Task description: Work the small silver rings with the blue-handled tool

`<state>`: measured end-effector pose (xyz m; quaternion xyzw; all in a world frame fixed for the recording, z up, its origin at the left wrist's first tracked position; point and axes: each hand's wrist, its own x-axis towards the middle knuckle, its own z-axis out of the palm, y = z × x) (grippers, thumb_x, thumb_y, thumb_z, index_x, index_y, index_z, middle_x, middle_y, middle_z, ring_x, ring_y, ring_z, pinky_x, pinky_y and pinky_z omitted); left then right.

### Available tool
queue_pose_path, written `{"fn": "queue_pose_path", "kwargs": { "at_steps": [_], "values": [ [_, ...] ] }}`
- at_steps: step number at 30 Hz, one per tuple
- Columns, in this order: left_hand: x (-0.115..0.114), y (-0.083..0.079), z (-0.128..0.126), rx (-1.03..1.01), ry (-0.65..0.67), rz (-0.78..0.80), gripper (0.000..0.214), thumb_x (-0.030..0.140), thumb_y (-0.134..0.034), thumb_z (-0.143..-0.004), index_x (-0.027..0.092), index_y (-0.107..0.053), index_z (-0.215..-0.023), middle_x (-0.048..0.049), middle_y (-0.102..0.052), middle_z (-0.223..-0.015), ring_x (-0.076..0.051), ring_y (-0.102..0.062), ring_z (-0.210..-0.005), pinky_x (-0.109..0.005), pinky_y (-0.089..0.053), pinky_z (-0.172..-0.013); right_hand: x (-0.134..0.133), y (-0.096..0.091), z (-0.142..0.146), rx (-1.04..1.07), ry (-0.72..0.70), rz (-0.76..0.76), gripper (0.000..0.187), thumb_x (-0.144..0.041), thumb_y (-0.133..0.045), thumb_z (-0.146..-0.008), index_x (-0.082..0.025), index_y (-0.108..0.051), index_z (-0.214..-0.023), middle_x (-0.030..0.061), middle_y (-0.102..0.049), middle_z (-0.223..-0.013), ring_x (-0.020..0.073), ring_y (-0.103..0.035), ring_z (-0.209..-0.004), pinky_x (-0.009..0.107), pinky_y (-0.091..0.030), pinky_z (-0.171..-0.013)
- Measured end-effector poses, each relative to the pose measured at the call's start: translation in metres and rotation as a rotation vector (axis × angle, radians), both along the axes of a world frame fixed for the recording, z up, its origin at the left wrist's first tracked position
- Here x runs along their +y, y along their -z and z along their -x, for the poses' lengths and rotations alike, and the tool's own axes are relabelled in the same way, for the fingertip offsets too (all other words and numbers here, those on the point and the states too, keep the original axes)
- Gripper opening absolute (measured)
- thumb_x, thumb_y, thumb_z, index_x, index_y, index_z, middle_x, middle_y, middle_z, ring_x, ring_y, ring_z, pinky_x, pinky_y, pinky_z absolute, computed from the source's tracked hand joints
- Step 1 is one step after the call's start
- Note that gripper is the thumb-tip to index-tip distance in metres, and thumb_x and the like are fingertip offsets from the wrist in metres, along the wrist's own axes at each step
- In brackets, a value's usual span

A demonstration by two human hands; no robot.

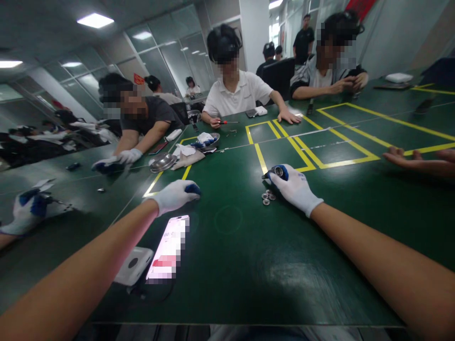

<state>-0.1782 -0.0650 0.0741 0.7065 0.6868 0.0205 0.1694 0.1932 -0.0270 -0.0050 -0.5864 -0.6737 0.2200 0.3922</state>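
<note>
My right hand (293,188), in a white glove with blue fingertips, is closed around a small round metal part (276,172) held just above the green table (234,255). Several small metal washers (267,196) lie on the table right beside that hand. My left hand (176,194), also gloved, rests on the table with its fingers curled down; nothing shows in it. A lit phone (168,248) lies below my left wrist, next to a white power bank (134,265).
Yellow tape lines (261,158) mark boxes on the table. A metal bowl (163,162), cloths and gloves (194,154) lie at the far left. Three people sit across the table; one holds a red screwdriver (223,122). Another person's bare hand (419,160) reaches in from the right, a gloved hand (26,210) from the left.
</note>
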Motion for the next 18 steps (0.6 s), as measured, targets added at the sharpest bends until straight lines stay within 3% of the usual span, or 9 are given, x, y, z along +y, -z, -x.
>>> {"fn": "queue_pose_path", "kwargs": {
  "at_steps": [3,6,9,12,15,18],
  "values": [
    [-0.004,0.011,-0.037,-0.023,0.1,0.018,0.036,0.052,-0.067,-0.081,0.026,-0.075,-0.105,-0.0028,-0.078,-0.106,-0.024,-0.071,-0.098,-0.032,-0.057,-0.088,0.0,0.0,-0.001,-0.002,-0.002,0.014,0.031,-0.049,-0.059,-0.09,-0.021,-0.068,-0.099,0.0073,-0.073,-0.094,0.0251,-0.066,-0.087,0.036,-0.047,-0.081],
    [-0.001,0.009,-0.045,-0.014,0.153,0.002,0.04,0.055,-0.061,-0.085,0.027,-0.075,-0.109,-0.0034,-0.077,-0.111,-0.024,-0.071,-0.102,-0.032,-0.055,-0.091,0.0,-0.001,0.0,0.0,-0.007,0.022,0.03,-0.049,-0.059,-0.09,-0.021,-0.067,-0.098,0.0072,-0.073,-0.094,0.0252,-0.066,-0.088,0.036,-0.047,-0.081],
    [0.009,-0.003,-0.018,0.121,0.107,-0.05,0.04,0.053,-0.054,-0.089,0.025,-0.075,-0.109,-0.0048,-0.076,-0.113,-0.025,-0.071,-0.101,-0.032,-0.054,-0.09,0.0,-0.001,0.0,-0.004,-0.008,0.02,0.03,-0.049,-0.059,-0.09,-0.021,-0.067,-0.097,0.0075,-0.073,-0.094,0.0251,-0.066,-0.087,0.036,-0.046,-0.08],
    [0.017,-0.013,0.021,0.367,-0.062,-0.025,0.035,0.047,-0.057,-0.086,0.024,-0.076,-0.103,-0.0064,-0.077,-0.107,-0.026,-0.071,-0.094,-0.032,-0.054,-0.084,0.0,-0.002,0.001,-0.011,-0.007,0.014,0.03,-0.049,-0.059,-0.09,-0.021,-0.068,-0.097,0.008,-0.073,-0.094,0.0251,-0.066,-0.087,0.036,-0.047,-0.08],
    [0.016,-0.013,0.047,0.484,-0.162,0.051,0.029,0.04,-0.062,-0.084,0.024,-0.077,-0.101,-0.0058,-0.078,-0.106,-0.024,-0.071,-0.091,-0.029,-0.052,-0.08,-0.001,-0.001,0.001,-0.018,-0.009,0.012,0.03,-0.049,-0.059,-0.09,-0.021,-0.068,-0.098,0.008,-0.073,-0.094,0.0253,-0.066,-0.087,0.036,-0.047,-0.08],
    [0.008,-0.007,0.054,0.498,-0.194,0.084,0.027,0.038,-0.062,-0.085,0.021,-0.076,-0.101,-0.0076,-0.077,-0.103,-0.024,-0.069,-0.088,-0.03,-0.051,-0.076,0.0,-0.001,0.001,-0.027,-0.008,0.005,0.031,-0.049,-0.059,-0.09,-0.021,-0.069,-0.099,0.008,-0.073,-0.094,0.0255,-0.066,-0.087,0.035,-0.047,-0.079]
  ]
}}
